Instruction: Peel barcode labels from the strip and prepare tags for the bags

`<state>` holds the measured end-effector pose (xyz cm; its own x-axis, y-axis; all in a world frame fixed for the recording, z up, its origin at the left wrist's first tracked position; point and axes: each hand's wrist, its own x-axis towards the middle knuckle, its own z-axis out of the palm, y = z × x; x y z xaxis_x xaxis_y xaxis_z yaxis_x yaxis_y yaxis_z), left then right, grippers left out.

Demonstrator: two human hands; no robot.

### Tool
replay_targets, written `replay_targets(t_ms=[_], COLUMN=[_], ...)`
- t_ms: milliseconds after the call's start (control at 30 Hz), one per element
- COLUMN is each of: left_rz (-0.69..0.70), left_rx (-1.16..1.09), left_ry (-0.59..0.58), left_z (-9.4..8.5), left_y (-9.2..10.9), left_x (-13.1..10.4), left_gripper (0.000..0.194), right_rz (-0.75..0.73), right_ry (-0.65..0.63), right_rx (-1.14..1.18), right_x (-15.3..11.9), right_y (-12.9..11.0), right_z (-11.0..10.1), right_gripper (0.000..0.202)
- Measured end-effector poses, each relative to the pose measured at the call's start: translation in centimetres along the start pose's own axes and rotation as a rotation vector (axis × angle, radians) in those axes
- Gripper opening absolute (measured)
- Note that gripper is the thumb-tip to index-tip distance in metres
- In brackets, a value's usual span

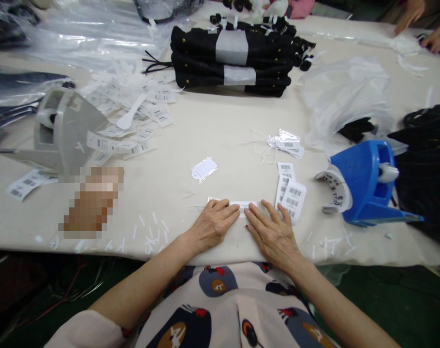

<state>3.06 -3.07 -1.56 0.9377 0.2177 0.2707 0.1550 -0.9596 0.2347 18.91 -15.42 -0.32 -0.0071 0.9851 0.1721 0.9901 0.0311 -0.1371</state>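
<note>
My left hand (pixel 212 223) lies flat near the table's front edge, its fingertips on the left part of a white tag (pixel 244 204) with a string. From the other side my right hand (pixel 275 238) presses its fingertips on the tag's right part, fingers spread. Fingers partly cover the tag. Just beyond my right fingertips lie strips of barcode stickers (pixel 293 198). Farther off is a small pile of barcoded hang tags (pixel 288 144) with clear strings. A single blank-faced tag (pixel 204 169) in clear film lies ahead of my left hand.
A blue tape dispenser (pixel 368 183) stands at right, a grey one (pixel 69 130) at left beside heaped white labels (pixel 143 106). Bundled black garments (pixel 230 60) lie at the back, plastic bags (pixel 350 96) at right. Another person's hands (pixel 435 42) show at far right.
</note>
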Motion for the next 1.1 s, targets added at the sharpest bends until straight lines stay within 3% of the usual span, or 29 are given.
replay_targets(t_ms=[133, 333, 433, 533, 700, 933, 1100], left_rz=[-0.026, -0.049, -0.064, -0.153, -0.338, -0.420, -0.536], left_rx=[-0.023, -0.071, -0.117, -0.126, -0.035, -0.071, -0.273], left_ry=[0.000, 0.038, 0.064, 0.084, -0.076, -0.173, -0.232], left_z=[0.1, 0.0, -0.4, -1.2, -2.4, -2.7, -3.1], left_y=[-0.1, -0.1, 0.0, 0.1, 0.1, -0.4, -0.5], left_x=[0.0, -0.1, 0.0, 0.5, 1.6, 2.8, 3.4], left_gripper=[0.026, 0.023, 0.025, 0.028, 0.029, 0.023, 0.013], right_rz=[0.028, -0.080, 0.033, 0.142, 0.178, 0.209, 0.326], right_ry=[0.034, 0.040, 0.086, 0.042, -0.055, -0.017, 0.028], right_rx=[-0.031, 0.073, 0.082, 0.059, 0.123, 0.267, 0.607], right_x=[0.4, 0.2, 0.2, 0.9, 2.2, 2.4, 2.0], right_y=[0.1, 0.8, 1.6, 1.8, 2.0, 2.6, 2.5], right_z=[0.3, -0.1, -0.4, -0.6, -0.6, -0.5, -0.4], right_gripper=[0.033, 0.027, 0.026, 0.032, 0.024, 0.023, 0.010])
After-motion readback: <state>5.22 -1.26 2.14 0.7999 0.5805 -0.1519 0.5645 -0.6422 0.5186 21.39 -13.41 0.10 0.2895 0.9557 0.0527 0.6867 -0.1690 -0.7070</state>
